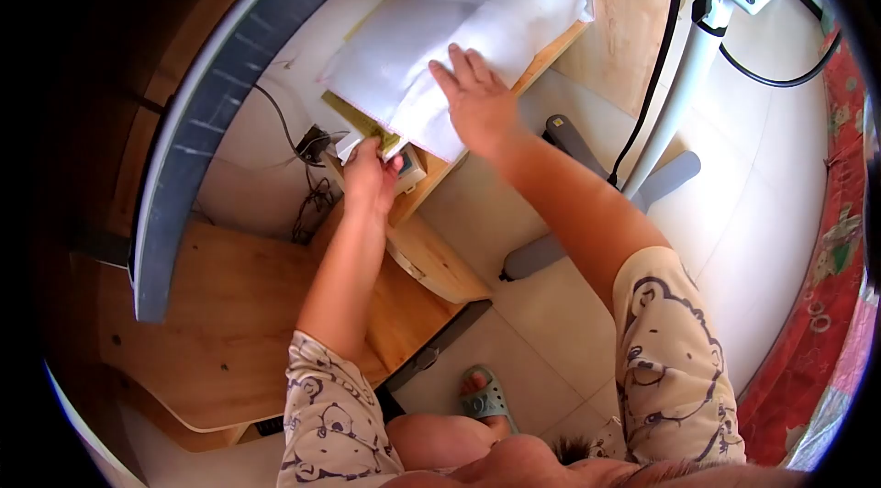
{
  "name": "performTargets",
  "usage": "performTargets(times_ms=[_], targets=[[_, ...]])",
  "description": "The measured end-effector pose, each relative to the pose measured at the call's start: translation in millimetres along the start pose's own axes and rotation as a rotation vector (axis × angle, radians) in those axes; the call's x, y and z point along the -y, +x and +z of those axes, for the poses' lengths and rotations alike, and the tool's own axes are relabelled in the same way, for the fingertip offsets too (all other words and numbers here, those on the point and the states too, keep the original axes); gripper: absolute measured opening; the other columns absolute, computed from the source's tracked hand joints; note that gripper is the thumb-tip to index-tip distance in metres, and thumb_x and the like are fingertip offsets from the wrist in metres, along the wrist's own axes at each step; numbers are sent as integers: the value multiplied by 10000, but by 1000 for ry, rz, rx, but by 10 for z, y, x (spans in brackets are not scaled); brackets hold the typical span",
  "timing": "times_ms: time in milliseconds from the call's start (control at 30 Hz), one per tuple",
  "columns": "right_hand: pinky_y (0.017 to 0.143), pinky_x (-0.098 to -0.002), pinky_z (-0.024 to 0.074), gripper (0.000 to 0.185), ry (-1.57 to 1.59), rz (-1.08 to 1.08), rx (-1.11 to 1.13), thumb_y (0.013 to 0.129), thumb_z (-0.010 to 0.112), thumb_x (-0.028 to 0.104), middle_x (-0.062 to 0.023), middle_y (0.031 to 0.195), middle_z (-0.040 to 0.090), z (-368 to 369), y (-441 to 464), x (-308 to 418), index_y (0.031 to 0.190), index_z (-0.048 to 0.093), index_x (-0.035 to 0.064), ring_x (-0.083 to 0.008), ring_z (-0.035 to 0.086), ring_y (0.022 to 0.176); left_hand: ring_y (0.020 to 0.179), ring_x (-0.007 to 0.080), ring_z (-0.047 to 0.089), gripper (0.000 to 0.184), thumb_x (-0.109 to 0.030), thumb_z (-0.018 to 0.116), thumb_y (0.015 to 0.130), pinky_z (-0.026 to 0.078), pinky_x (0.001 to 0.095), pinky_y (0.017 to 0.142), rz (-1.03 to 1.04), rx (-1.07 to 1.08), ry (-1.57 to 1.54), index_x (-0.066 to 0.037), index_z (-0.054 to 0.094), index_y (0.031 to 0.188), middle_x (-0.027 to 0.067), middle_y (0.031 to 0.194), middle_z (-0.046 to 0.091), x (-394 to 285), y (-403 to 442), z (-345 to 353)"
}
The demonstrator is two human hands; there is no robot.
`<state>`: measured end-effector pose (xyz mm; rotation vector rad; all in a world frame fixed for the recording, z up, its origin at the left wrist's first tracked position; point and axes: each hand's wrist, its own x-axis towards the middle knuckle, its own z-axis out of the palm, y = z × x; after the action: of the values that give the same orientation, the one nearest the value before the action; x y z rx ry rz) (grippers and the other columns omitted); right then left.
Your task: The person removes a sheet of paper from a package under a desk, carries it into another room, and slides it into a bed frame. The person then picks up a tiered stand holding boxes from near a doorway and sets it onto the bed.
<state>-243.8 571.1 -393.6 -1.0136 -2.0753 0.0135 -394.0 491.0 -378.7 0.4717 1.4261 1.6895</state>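
Observation:
A white cloth cover [440, 33] with a thin pinkish edge is spread over the top of a wooden unit at the upper middle. My right hand [482, 107] lies on the cover near its right side, fingers stretched out. At the cover's lower left corner, my left hand [369, 174] has its fingers closed around something small and whitish that I cannot make out. A yellow-green strip [353, 116] shows beneath the cover's edge beside it. Just right of those fingers sits a small white box [411, 171] with a dark panel, partly hidden.
A large curved dark panel [216, 93] arches on the left. Black cables [312, 153] hang by the wall behind my left hand. Below is a wooden desk surface [239, 304]. On the right, a white stand [674, 93] with grey feet [541, 256] rises from the tiled floor.

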Motion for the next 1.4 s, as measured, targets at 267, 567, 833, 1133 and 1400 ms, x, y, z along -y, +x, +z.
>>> performTargets(times_ms=[267,567,833,1133,1400], targets=[[926,-323,295,447,47,-14,-10,758,412,60,-132,1273,252,-9,-53,-95,1192,372,160,-279,255,1169,598,159,521,114,-99,434,791,464,237,506,-149,52,-198,-31,439,882,90,760,529,65,-169,-20],[885,-417,284,480,204,-120,-106,664,598,258,-184,1132,347,-179,-187,345,1104,459,130,-328,314,1068,555,158,529,113,-64,438,807,462,234,469,-99,113,-133,-46,427,918,83,749,533,152,-74,-219],[894,-533,150,518,96,177,66,579,638,314,-167,1205,287,30,77,591,1005,487,61,-305,213,1150,550,151,523,110,-66,444,813,407,213,455,88,123,19,-56,435,922,67,737,539,102,-294,-108],[789,-353,311,383,-229,157,173,657,550,252,-67,1011,475,105,614,414,993,504,75,-219,399,973,532,153,517,90,-71,454,810,396,229,467,159,60,54,-47,438,896,73,722,542,-71,-600,-39],[821,-321,343,468,-71,277,269,666,527,308,-93,1066,460,68,867,98,1048,473,45,-221,388,1029,560,143,498,95,-59,455,803,387,229,480,283,49,28,-45,456,897,65,757,534,-303,-965,-150]])
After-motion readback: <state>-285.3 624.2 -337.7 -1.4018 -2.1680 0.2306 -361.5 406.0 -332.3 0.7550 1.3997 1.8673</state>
